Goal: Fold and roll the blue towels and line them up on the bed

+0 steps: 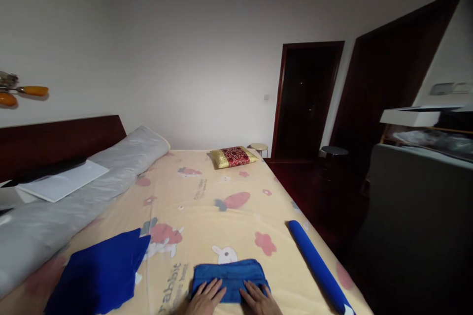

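A folded blue cloth [231, 273] lies flat on the bed in front of me, roughly rectangular. My left hand [207, 296] rests on its near left corner, fingers spread and palm down. On the near right part of the same cloth lies my right hand [258, 297], also flat with its fingers apart. Neither hand grips the fabric. Off to the left, a larger blue cloth [101, 270] is spread on the bedsheet, with a small white tag at its edge. A rolled blue cloth [316, 263] lies lengthwise near the bed's right edge.
The bed [207, 229] has a yellow sheet printed with rabbits and carrots. A grey bolster [121, 162] runs along the headboard, with a white board [70, 180] on it. A gold and red cushion [233, 156] sits at the far end. Stools [333, 151] and a dark cabinet [421, 216] stand rightward.
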`<state>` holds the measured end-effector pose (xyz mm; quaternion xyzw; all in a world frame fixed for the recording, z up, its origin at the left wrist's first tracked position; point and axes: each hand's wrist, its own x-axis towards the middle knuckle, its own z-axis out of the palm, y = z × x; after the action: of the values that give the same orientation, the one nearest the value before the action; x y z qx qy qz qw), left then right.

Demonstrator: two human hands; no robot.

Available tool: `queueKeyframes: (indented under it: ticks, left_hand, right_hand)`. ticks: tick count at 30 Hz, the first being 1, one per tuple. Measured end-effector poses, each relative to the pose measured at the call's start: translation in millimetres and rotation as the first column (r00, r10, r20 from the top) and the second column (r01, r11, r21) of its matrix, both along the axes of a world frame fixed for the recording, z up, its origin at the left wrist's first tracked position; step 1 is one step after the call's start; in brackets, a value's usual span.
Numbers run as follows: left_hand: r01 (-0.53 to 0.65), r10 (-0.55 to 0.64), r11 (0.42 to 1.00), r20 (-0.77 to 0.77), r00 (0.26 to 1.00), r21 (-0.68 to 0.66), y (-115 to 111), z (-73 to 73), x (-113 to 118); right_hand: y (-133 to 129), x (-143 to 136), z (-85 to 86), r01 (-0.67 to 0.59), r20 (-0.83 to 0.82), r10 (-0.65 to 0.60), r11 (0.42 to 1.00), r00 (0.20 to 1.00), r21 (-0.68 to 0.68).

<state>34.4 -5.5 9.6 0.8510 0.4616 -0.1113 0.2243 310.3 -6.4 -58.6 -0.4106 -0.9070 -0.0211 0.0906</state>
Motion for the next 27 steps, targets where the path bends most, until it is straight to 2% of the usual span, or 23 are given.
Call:
queueKeyframes:
  ticks: [6,10,14,18,22,24,27]
  left_hand:
    - [-0.084,0.084,0.989,0.001,0.996,0.126,0,8.8,-11]
    - [-0.125,0.13,0.971,-0.012,0.991,0.202,1,3.0,-18]
    - [-0.093,0.098,0.968,-0.011,0.995,0.233,4,-7.1,-20]
    - [-0.096,0.099,0.973,-0.006,0.995,0.212,6,-13.6,-22]
    - [-0.154,0.152,0.979,0.025,0.988,0.133,4,-18.5,-22]
    - [-0.151,0.147,0.982,0.043,0.988,0.115,1,-19.5,-18]
    - [-0.102,0.098,0.992,0.058,0.994,0.071,-4,-15.5,-5]
  right_hand:
    - [6,10,-14.7,0.114,-0.026,-0.113,0.991,0.993,0.062]
    - [11,22,-18.6,0.239,-0.006,-0.239,0.971,0.971,0.009]
    - [11,26,-10.4,0.261,-0.017,-0.262,0.965,0.965,-0.025]
    - [6,17,-4.0,0.298,-0.004,-0.3,0.95,0.954,-0.097]
    - [1,6,-7.5,0.358,-0.026,-0.365,0.924,0.931,-0.136]
    - [-1,3,-8.5,0.319,-0.028,-0.324,0.941,0.946,-0.117]
    - [-3,-3,-6.5,0.142,-0.026,-0.144,0.987,0.989,-0.07]
